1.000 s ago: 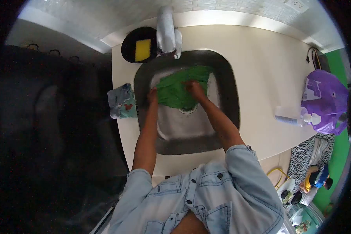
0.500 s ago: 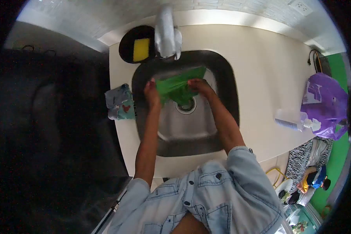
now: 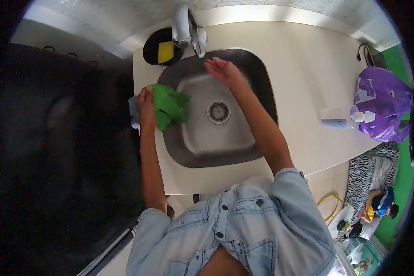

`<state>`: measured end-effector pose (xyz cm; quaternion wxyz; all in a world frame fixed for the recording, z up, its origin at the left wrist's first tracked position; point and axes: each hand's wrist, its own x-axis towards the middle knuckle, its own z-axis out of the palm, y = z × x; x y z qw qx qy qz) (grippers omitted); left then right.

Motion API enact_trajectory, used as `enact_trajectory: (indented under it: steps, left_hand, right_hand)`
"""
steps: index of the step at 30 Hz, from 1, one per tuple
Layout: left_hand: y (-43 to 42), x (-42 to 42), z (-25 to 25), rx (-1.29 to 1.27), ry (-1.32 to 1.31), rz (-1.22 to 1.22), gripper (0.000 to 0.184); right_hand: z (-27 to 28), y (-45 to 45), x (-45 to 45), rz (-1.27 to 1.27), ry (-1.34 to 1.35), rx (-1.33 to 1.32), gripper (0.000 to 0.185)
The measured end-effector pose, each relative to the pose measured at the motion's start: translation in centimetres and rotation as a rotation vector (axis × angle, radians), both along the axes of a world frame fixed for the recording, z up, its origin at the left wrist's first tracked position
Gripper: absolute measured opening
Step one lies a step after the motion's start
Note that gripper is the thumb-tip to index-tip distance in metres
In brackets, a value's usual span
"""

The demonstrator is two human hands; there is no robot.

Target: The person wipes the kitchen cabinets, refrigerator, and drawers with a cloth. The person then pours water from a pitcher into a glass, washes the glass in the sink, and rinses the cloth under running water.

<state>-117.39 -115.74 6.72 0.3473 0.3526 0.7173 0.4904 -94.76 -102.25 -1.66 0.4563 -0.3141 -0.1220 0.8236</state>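
A green cloth [image 3: 168, 105] hangs bunched over the left rim of the metal sink [image 3: 202, 142]. My left hand [image 3: 146, 99] is closed on its left edge, beside a grey cloth [image 3: 134, 112] that the green one partly covers. Over the back of the basin, just below the faucet [image 3: 181, 27], my right hand [image 3: 221, 70] is raised with its fingers apart and nothing in it. The drain [image 3: 219, 112] shows at the bottom of the basin.
A black bowl [image 3: 152, 48] with a yellow sponge [image 3: 166, 52] stands left of the faucet. On the counter's right side are a clear pump bottle [image 3: 338, 117] and a purple bag [image 3: 384, 103]. A person [image 3: 379, 203] is in the far right background.
The green cloth has moved left, out of the basin's middle to its left rim, in my left hand. My right hand has let go of it and moved up toward the faucet.
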Motion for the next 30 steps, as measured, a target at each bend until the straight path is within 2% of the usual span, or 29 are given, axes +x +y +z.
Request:
enact_trajectory:
  steps: [1,4,7,10,13,16,17,20,22,24,27,29,30]
  left_hand:
    - [-0.3,-0.4,0.5,0.004,0.029,-0.011,0.041]
    - [-0.3,-2.4,-0.3,0.081,-0.159,-0.039,0.04]
    - [-0.2,-2.5,0.5,0.035,-0.134,0.011,0.037]
    - [-0.2,-1.4,1.1,0.099,-0.19,0.033,0.029]
    - [-0.4,-0.3,1.2,0.088,-0.291,0.049,0.028]
    - [0.2,-0.4,-0.3,0.102,-0.344,0.056,0.029]
    - [0.2,-0.2,-0.2,0.082,-0.348,0.07,0.029]
    - [0.6,0.0,0.1,0.061,-0.333,0.087,0.029]
    - [1.0,-0.2,-0.2,0.074,-0.287,0.054,0.029]
    - [1.4,0.1,-0.5,0.091,-0.313,0.067,0.029]
    - [1.5,1.1,-0.3,0.086,-0.363,0.121,0.028]
    - [1.5,1.7,0.1,0.096,-0.379,0.135,0.029]
    - [1.3,2.0,0.3,0.109,-0.379,0.127,0.029]
  right_hand:
    - [1.2,0.5,-0.6,-0.02,0.155,-0.019,0.014]
    - [6.0,1.1,-1.6,-0.045,-0.056,0.034,0.012]
    - [5.3,1.6,-2.2,-0.129,-0.008,-0.007,0.02]
    - [5.2,0.7,-2.7,-0.197,0.108,-0.122,0.02]
    - [6.5,1.7,-2.7,-0.207,0.186,-0.228,0.018]
    - [8.4,1.6,-2.6,-0.187,0.195,-0.182,0.019]
    - [7.9,1.0,-2.5,-0.221,0.219,-0.137,0.016]
    - [3.4,-1.8,-2.5,-0.086,-0.123,0.041,0.013]
    - [1.0,-6.7,-3.2,-0.048,-0.34,-0.069,0.014]
    - [-5.3,-10.5,-4.5,0.06,-0.347,0.02,0.014]
    - [-3.7,-14.6,-6.4,0.107,-0.489,0.245,0.026]
    - [-4.2,-15.3,-9.3,-0.144,-0.301,0.282,0.033]
    - [-4.6,-15.3,-9.9,-0.19,-0.272,0.304,0.034]
